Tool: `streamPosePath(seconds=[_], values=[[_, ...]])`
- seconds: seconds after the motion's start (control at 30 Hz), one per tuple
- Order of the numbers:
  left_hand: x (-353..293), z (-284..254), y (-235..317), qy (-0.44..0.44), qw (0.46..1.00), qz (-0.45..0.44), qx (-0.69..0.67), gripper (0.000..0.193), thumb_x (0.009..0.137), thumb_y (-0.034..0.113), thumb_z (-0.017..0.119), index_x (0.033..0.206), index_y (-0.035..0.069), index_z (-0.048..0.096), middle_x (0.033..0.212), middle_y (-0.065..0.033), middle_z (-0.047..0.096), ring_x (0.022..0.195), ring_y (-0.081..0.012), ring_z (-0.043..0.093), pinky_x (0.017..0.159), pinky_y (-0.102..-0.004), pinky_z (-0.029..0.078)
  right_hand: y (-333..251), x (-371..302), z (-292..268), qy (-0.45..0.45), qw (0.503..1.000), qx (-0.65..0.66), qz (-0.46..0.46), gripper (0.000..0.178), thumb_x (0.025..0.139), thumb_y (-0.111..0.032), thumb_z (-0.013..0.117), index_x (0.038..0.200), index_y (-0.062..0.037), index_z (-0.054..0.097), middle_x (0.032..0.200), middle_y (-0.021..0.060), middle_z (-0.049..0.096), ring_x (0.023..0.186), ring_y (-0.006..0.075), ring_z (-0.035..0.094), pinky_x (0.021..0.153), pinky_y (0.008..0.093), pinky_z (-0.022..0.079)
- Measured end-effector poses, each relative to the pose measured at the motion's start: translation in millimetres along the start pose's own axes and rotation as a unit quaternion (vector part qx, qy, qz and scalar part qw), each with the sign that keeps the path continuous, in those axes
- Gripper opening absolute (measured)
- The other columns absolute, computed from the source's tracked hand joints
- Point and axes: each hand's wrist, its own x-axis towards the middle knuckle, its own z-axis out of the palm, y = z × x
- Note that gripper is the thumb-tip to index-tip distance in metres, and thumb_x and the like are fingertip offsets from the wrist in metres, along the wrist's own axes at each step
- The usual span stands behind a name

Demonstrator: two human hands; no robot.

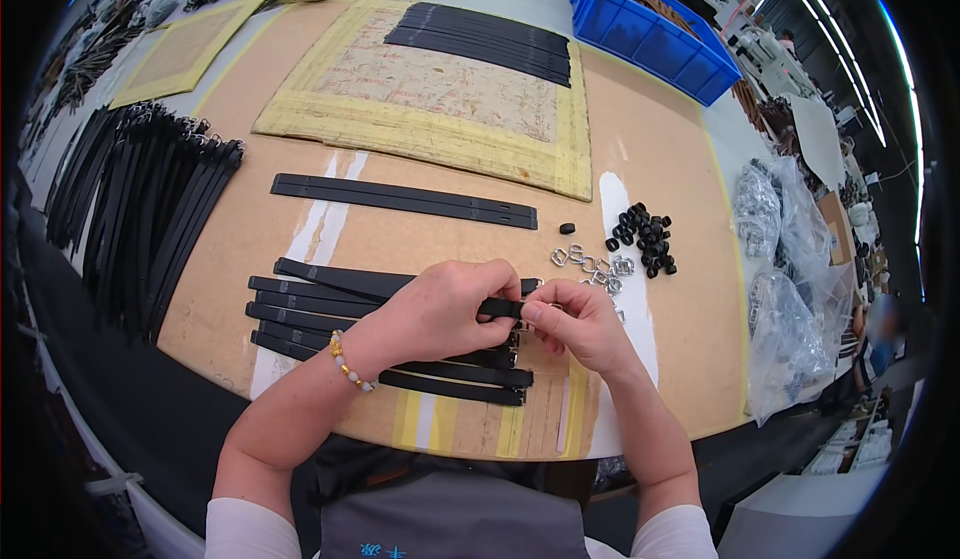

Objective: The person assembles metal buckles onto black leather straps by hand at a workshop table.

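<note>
Both my hands meet over the table's near middle on the end of a black belt strap. My left hand, with a bead bracelet at the wrist, pinches it between thumb and fingers. At the strap's tip the thumb and fingers of my right hand are pressed together; any small part between them is hidden. Beneath my hands lie several black straps with metal buckles at their right ends. Silver buckle frames lie loose just beyond my right hand, beside a pile of black strap loops.
Two flat black straps lie farther out. A yellow-taped board bears more straps. Many buckled straps hang over the left edge. A blue crate stands far right, clear plastic bags at the right edge.
</note>
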Motion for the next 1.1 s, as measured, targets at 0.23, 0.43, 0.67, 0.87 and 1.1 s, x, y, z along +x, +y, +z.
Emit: streamPosePath(seconds=[0.23, 0.43, 0.67, 0.87, 1.1], values=[[0.1, 0.7, -0.5, 0.002, 1.0, 0.001, 0.006, 0.024, 0.082, 0.007, 0.079, 0.102, 0.0, 0.067, 0.089, -0.0122, 0.073, 0.077, -0.0214, 0.073, 0.065, -0.0314, 0.058, -0.2, 0.7, 0.2, -0.005, 1.0, 0.003, -0.007, 0.021, 0.097, -0.025, 0.079, 0.096, -0.005, 0.072, 0.072, -0.0033, 0.066, 0.06, 0.0028, 0.059, 0.053, 0.0188, 0.045], [-0.1, 1.4, -1.2, 0.001, 1.0, 0.003, 0.014, 0.024, 0.082, 0.006, 0.078, 0.102, 0.0, 0.067, 0.089, -0.0126, 0.073, 0.077, -0.0227, 0.073, 0.066, -0.032, 0.059, 1.8, 2.0, 1.1, -0.007, 1.0, 0.007, -0.011, 0.019, 0.097, -0.023, 0.079, 0.096, -0.0053, 0.071, 0.071, -0.0036, 0.065, 0.059, 0.0023, 0.057, 0.052, 0.0189, 0.044], [0.4, 2.2, -1.4, 0.005, 0.999, 0.024, 0.02, 0.025, 0.082, 0.006, 0.078, 0.104, 0.001, 0.066, 0.087, -0.0128, 0.072, 0.076, -0.0238, 0.073, 0.067, -0.032, 0.059, 2.7, 2.6, 1.4, -0.008, 1.0, 0.015, -0.016, 0.018, 0.096, -0.021, 0.079, 0.096, -0.0052, 0.072, 0.071, -0.0042, 0.063, 0.058, 0.0022, 0.054, 0.051, 0.0188, 0.04], [1.3, 1.8, 6.4, 0.012, 0.999, 0.045, -0.013, 0.037, 0.08, 0.003, 0.075, 0.115, 0.005, 0.063, 0.079, -0.0121, 0.066, 0.071, -0.0232, 0.071, 0.063, -0.0348, 0.057, 17.2, 6.0, 2.5, 0.028, 0.995, -0.034, -0.091, 0.018, 0.097, -0.02, 0.078, 0.095, -0.0028, 0.073, 0.076, -0.0089, 0.062, 0.067, -0.0019, 0.047, 0.058, 0.0182, 0.036], [-1.2, 0.6, 5.8, 0.005, 0.996, 0.077, -0.053, 0.038, 0.078, -0.002, 0.063, 0.116, 0.005, 0.063, 0.076, -0.0077, 0.062, 0.062, -0.0189, 0.061, 0.06, -0.0323, 0.052, 13.4, 6.9, 13.0, -0.003, 0.994, 0.027, -0.102, 0.016, 0.096, -0.018, 0.077, 0.094, -0.0033, 0.072, 0.078, -0.0076, 0.062, 0.072, 0.0007, 0.049, 0.061, 0.0226, 0.039]])
